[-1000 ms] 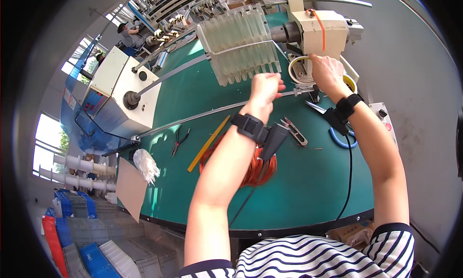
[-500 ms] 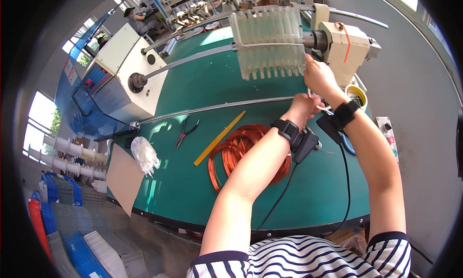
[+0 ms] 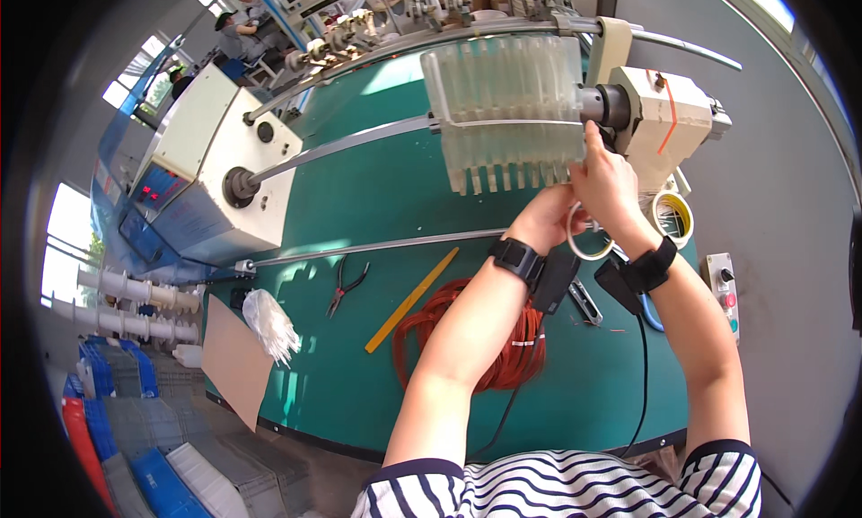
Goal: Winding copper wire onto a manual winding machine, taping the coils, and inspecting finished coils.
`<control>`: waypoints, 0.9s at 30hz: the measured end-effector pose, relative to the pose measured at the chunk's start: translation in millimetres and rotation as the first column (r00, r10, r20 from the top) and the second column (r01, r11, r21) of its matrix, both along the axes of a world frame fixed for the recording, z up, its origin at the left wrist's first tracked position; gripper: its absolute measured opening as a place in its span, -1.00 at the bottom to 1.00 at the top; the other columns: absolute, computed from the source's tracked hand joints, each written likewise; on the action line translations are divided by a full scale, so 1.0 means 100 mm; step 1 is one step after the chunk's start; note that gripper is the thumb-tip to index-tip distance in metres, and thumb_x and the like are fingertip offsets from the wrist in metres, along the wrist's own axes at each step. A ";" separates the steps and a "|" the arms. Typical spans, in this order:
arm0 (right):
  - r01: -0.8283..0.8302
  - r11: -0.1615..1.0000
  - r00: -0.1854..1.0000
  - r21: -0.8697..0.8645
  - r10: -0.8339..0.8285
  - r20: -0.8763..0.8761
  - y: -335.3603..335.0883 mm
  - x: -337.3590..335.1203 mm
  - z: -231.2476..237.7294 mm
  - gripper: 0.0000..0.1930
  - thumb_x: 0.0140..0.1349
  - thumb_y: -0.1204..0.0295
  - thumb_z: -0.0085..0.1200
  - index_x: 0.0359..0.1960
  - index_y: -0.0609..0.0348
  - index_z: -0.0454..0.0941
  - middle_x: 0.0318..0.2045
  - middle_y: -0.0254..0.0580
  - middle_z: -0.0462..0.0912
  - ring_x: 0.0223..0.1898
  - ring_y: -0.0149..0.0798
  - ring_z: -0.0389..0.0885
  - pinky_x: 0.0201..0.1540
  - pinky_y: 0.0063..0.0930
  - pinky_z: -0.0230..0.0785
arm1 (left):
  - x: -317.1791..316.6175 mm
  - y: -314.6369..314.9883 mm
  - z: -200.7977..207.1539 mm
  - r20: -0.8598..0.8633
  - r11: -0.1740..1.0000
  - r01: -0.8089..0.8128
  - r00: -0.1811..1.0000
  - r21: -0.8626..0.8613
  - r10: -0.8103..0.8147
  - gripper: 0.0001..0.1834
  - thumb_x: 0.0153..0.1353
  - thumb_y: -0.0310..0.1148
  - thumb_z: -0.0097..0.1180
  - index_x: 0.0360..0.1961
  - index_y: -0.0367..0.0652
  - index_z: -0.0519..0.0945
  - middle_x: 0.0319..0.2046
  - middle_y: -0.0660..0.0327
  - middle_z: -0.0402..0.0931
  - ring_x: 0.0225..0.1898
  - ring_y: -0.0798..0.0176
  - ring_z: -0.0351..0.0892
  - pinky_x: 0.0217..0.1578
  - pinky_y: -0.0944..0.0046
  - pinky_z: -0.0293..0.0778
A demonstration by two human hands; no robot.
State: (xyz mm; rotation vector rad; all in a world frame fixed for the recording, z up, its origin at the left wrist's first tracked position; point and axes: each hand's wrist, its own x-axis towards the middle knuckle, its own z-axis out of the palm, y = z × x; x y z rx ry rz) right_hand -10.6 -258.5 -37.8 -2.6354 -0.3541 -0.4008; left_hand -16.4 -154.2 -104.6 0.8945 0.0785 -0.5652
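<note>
My right hand (image 3: pixel 611 181) is at the right end of a translucent ribbed block (image 3: pixel 512 96) on a shaft. Its index finger stretches up to the block's edge, thumb apart, other fingers partly hidden. Just below and left, my left hand (image 3: pixel 543 220) is closed under the block's lower corner, with fingertips inside a white ring (image 3: pixel 593 256) that looks like a thin tape roll. The ring hangs between my wrists, and what else the left fingers pinch is hidden. A pale band runs across the block, above a row of peg-like teeth.
On the green table (image 3: pixel 359 392) lie a copper-coloured wire coil (image 3: pixel 521 361), a yellow strip (image 3: pixel 413 300), pliers (image 3: pixel 339 294), a cutter knife (image 3: pixel 585 302) and a bag of white ties (image 3: pixel 269 325). A tape roll (image 3: pixel 684 217) and control box (image 3: pixel 721 294) stand right; a winding machine (image 3: pixel 215 159), left.
The view has shifted, so the block and table sit lower in it. My right hand's index finger now points up along the block's end; the white ring shows more fully between my hands.
</note>
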 end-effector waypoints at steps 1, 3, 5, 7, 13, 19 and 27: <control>-0.002 1.000 1.000 -0.011 0.001 -0.015 -0.01 0.01 0.02 -0.34 0.04 0.40 0.05 0.21 0.32 0.16 -0.53 0.11 0.59 -0.43 0.12 0.59 -0.30 -0.08 0.42 | -0.03 0.03 0.04 0.018 1.000 0.013 1.000 0.020 -0.014 -0.80 0.23 -0.18 0.00 -0.43 -0.06 0.48 -0.58 0.38 0.44 -0.60 0.46 0.37 -0.65 0.47 0.26; -0.002 1.000 1.000 -0.027 0.002 0.010 -0.01 0.06 -0.02 -0.33 0.05 0.41 0.06 0.22 0.33 0.13 -0.57 0.11 0.57 -0.46 0.11 0.58 -0.33 -0.06 0.41 | -0.08 0.04 0.15 -0.086 0.995 -0.060 0.994 0.077 0.067 -0.83 0.22 -0.25 0.01 -0.45 -0.07 0.48 -0.59 0.41 0.42 -0.59 0.48 0.33 -0.63 0.47 0.23; 0.011 1.000 1.000 -0.007 -0.010 0.023 -0.02 0.04 -0.04 -0.32 0.03 0.45 0.05 0.23 0.34 0.11 -0.60 0.08 0.57 -0.50 0.06 0.57 -0.26 -0.14 0.38 | -0.07 0.03 0.08 -0.121 0.998 -0.040 0.992 0.044 0.045 -0.84 0.22 -0.28 0.00 -0.45 -0.09 0.48 -0.59 0.41 0.42 -0.58 0.48 0.35 -0.63 0.47 0.23; 0.000 1.000 0.999 0.027 -0.001 0.033 0.00 0.01 -0.05 -0.31 0.01 0.47 0.07 0.23 0.35 0.12 -0.60 0.02 0.56 -0.51 0.00 0.56 -0.23 -0.21 0.36 | -0.10 0.04 0.10 -0.142 0.997 -0.069 0.987 0.023 0.071 -0.83 0.22 -0.29 -0.02 -0.45 -0.12 0.47 -0.58 0.40 0.42 -0.58 0.48 0.35 -0.63 0.48 0.22; -0.035 0.998 0.996 0.045 0.031 0.085 0.00 0.01 -0.08 -0.28 -0.02 0.49 0.09 0.23 0.39 0.11 -0.60 -0.06 0.54 -0.50 -0.07 0.55 -0.22 -0.26 0.36 | -0.07 -0.14 0.07 -0.199 0.873 -0.365 0.876 0.324 0.439 -0.77 0.13 -0.40 -0.09 -0.64 -0.21 0.42 -0.79 0.27 0.28 -0.85 0.41 0.13 -0.81 0.37 0.00; -0.127 0.984 0.989 0.125 0.135 -0.055 -0.22 0.08 -0.03 -0.26 0.05 0.45 0.04 0.25 0.45 -0.01 -0.68 -0.04 0.54 -0.61 -0.02 0.52 -0.33 -0.17 0.37 | -0.49 -0.24 0.43 -0.397 0.910 -0.193 0.852 0.368 0.341 -0.77 0.13 -0.24 -0.12 -0.44 -0.11 0.53 -0.52 0.32 0.49 -0.54 0.42 0.43 -0.61 0.37 0.35; -0.004 0.839 0.857 0.544 0.283 -0.431 -0.75 -0.29 0.27 -0.43 0.12 0.49 0.04 0.18 0.37 0.18 -0.35 0.04 0.65 -0.28 0.02 0.63 -0.19 -0.29 0.45 | -0.44 -0.05 1.23 0.643 0.442 -0.581 0.766 0.683 0.012 -0.83 0.17 -0.52 0.04 -0.24 -0.35 0.59 -0.25 0.07 0.60 -0.18 0.25 0.58 -0.18 0.34 0.45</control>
